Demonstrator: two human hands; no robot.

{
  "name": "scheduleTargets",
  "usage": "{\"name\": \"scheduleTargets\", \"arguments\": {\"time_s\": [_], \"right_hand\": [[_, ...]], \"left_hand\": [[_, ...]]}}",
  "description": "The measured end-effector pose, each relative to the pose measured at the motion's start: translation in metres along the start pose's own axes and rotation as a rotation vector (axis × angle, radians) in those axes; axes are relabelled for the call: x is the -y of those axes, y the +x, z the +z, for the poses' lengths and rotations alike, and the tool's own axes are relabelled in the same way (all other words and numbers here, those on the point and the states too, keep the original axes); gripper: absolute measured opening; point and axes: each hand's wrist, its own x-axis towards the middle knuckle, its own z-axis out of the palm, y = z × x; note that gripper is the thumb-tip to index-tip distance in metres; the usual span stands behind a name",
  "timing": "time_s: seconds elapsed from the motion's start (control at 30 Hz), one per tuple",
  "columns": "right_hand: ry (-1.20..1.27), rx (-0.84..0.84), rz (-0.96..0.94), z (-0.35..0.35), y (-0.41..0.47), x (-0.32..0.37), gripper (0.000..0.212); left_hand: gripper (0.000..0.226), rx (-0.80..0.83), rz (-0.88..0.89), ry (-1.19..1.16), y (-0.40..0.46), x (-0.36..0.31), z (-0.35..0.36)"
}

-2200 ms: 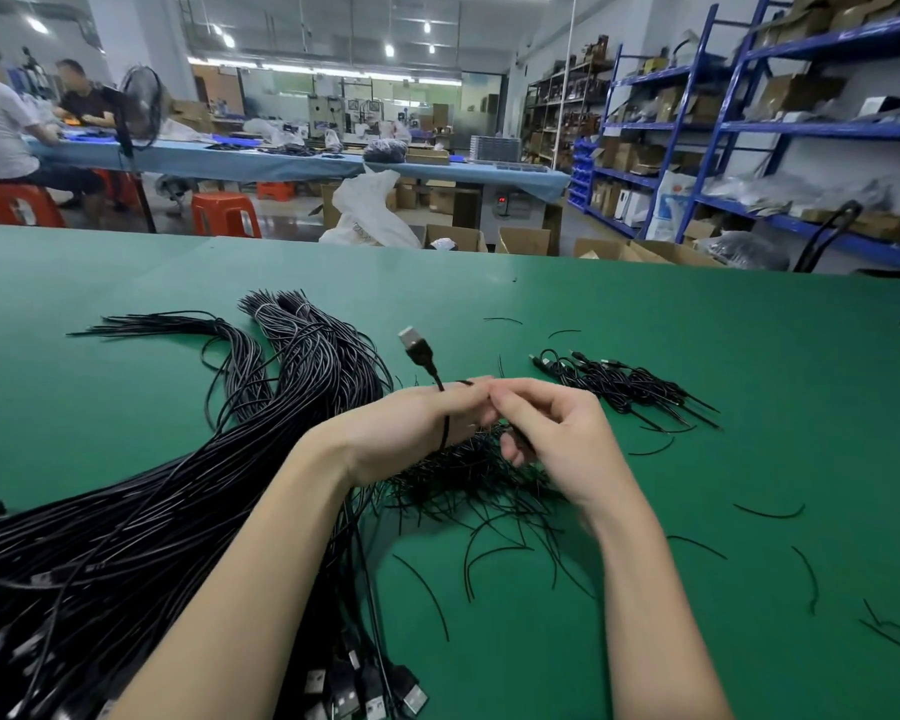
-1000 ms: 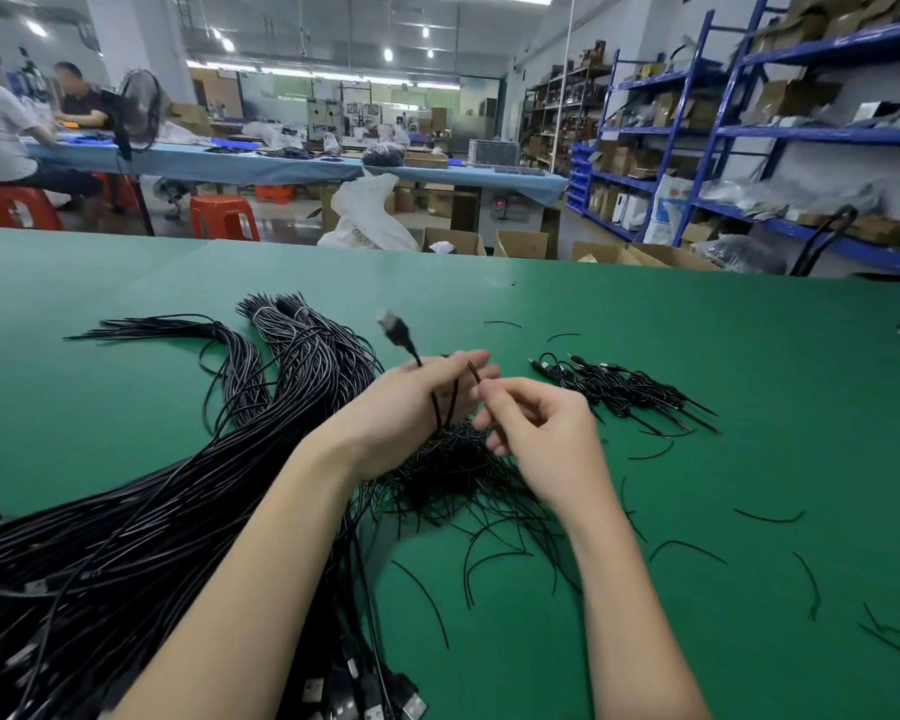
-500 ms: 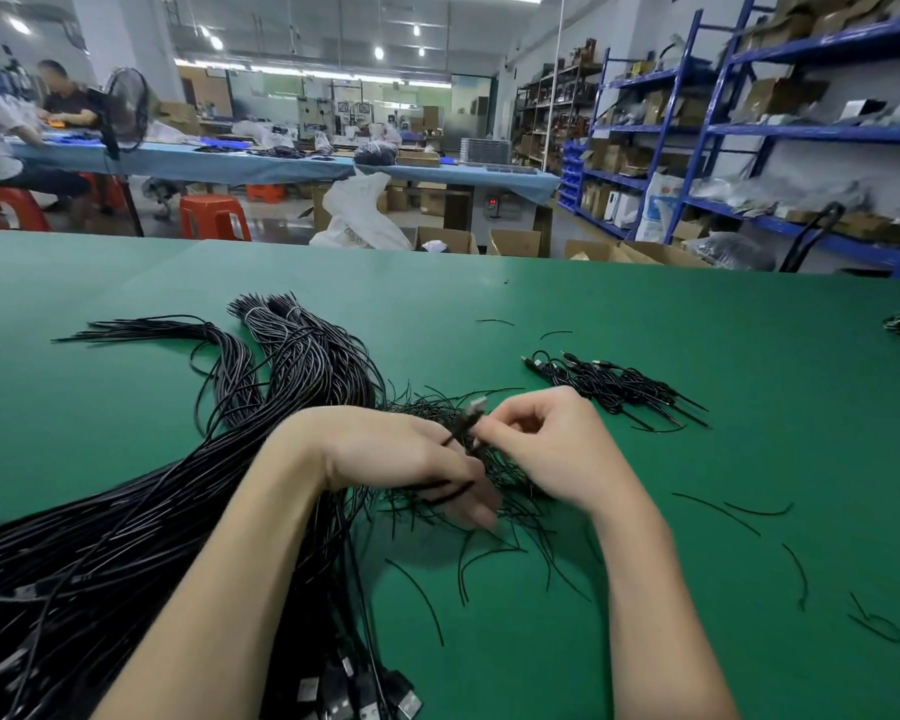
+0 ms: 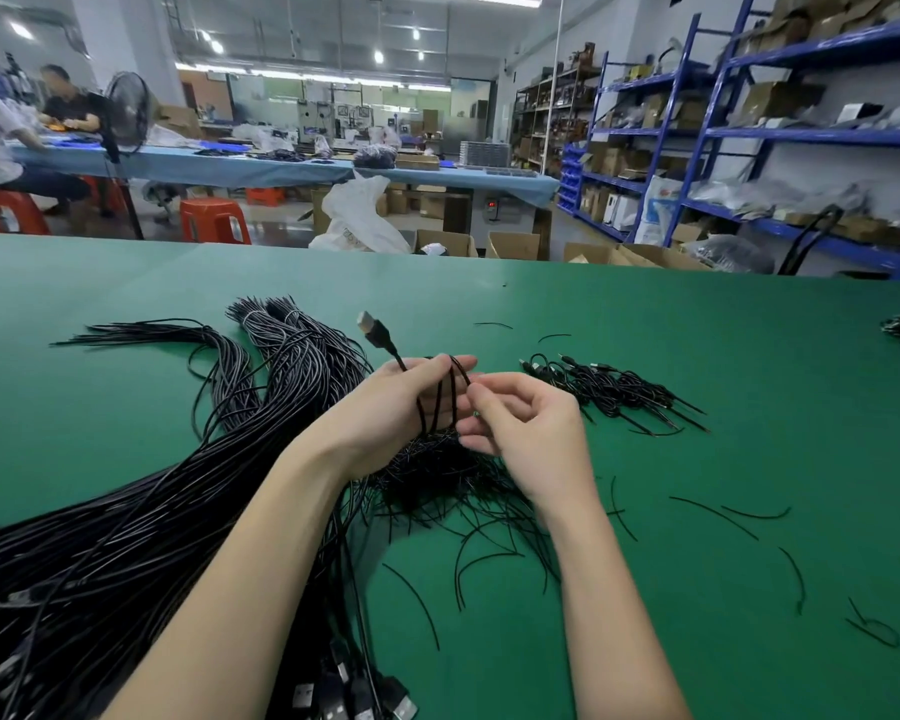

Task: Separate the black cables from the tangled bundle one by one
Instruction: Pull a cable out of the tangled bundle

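Head view: left hand [image 4: 391,407] grips one black cable [image 4: 440,402], its USB plug [image 4: 371,324] sticking up above the fingers. Right hand [image 4: 520,423], fingers curled, pinches the cable's loops beside the left fingertips. Both hover over the tangled bundle [image 4: 437,465]. Cable looks light, thin and floppy, likely to snag; best taken near the plug. Long cable heap [image 4: 141,517] lies left of the bundle, a small sorted pile [image 4: 614,387] right. Green table [image 4: 723,459]; warehouse shelves [image 4: 749,137] behind.
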Motion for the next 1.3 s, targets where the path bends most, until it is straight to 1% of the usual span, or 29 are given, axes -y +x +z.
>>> {"name": "scheduleTargets", "arguments": {"time_s": [0.1,0.27,0.37,0.43,0.47,0.53,0.57,0.6,0.63,0.67,0.7,0.77,0.83,0.87,0.93,0.97,1.03,1.07,1.13,1.17,1.2,1.23,1.3], "right_hand": [[-0.041,0.002,0.027,0.000,0.000,-0.001,0.008],[-0.049,-0.027,0.104,0.000,-0.001,-0.006,0.012],[-0.011,0.009,0.165,0.000,-0.004,-0.007,0.014],[-0.098,0.013,0.175,-0.003,-0.003,-0.007,0.014],[-0.196,0.014,0.181,-0.006,-0.003,-0.007,0.017],[-0.422,0.021,0.197,-0.017,-0.003,-0.002,0.030],[-0.445,0.057,0.213,-0.024,-0.003,0.001,0.032],[-0.399,0.142,0.228,-0.030,-0.003,0.004,0.029],[-0.323,0.261,0.234,-0.035,-0.005,0.007,0.023],[-0.250,0.355,0.224,-0.038,-0.007,0.011,0.022],[-0.181,0.390,0.194,-0.041,-0.007,0.012,0.025],[-0.046,0.329,0.123,-0.041,-0.007,0.015,0.030],[-0.076,0.283,0.007,-0.036,-0.007,0.018,0.032],[-0.116,0.301,-0.045,-0.030,-0.007,0.020,0.030],[-0.145,0.352,-0.098,-0.020,-0.009,0.021,0.015],[-0.169,0.357,-0.124,-0.018,-0.009,0.021,0.010],[-0.243,0.342,-0.173,-0.016,-0.008,0.020,0.008],[-0.256,0.324,-0.183,-0.016,-0.007,0.020,0.008],[-0.267,0.237,-0.202,-0.015,-0.005,0.018,0.004],[-0.275,0.179,-0.210,-0.015,-0.004,0.016,0.008],[-0.275,0.129,-0.197,-0.014,-0.003,0.013,0.012],[-0.255,0.096,-0.167,-0.014,-0.002,0.010,0.014],[-0.181,0.071,-0.079,-0.014,0.000,0.008,0.016]], "left_hand": [[0.038,0.009,0.023,-0.086,-0.001,-0.001,0.001],[0.039,0.059,0.060,-0.057,0.000,0.002,0.005],[0.035,-0.014,0.061,-0.042,0.001,0.006,0.011],[0.030,-0.059,0.054,-0.023,0.001,0.010,0.016],[0.030,-0.071,0.050,0.007,0.002,0.011,0.018],[0.031,-0.066,0.045,0.066,0.002,0.011,0.020],[0.031,-0.050,0.037,0.082,0.001,0.010,0.019],[0.031,-0.020,0.028,0.099,0.000,0.009,0.018],[0.032,0.022,0.019,0.118,-0.001,0.007,0.017],[0.032,0.069,0.009,0.135,-0.002,0.006,0.017],[0.032,0.114,-0.003,0.152,-0.003,0.005,0.015],[0.032,0.200,-0.037,0.238,-0.006,0.004,0.011],[0.035,0.278,-0.060,0.385,-0.010,0.006,0.012],[0.040,0.307,-0.067,0.446,-0.011,0.006,0.014],[0.053,0.346,-0.053,0.570,-0.013,0.005,0.018],[0.056,0.368,-0.041,0.608,-0.014,0.004,0.020],[0.058,0.401,-0.036,0.612,-0.016,0.002,0.021],[0.055,0.402,-0.042,0.597,-0.016,0.002,0.021],[0.039,0.387,-0.052,0.556,-0.016,0.002,0.021],[0.031,0.385,-0.051,0.546,-0.015,0.002,0.021],[0.027,0.386,-0.050,0.544,-0.014,0.002,0.020],[0.028,0.385,-0.051,0.547,-0.014,0.002,0.019],[0.031,0.379,-0.055,0.535,-0.014,0.000,0.019]]}}
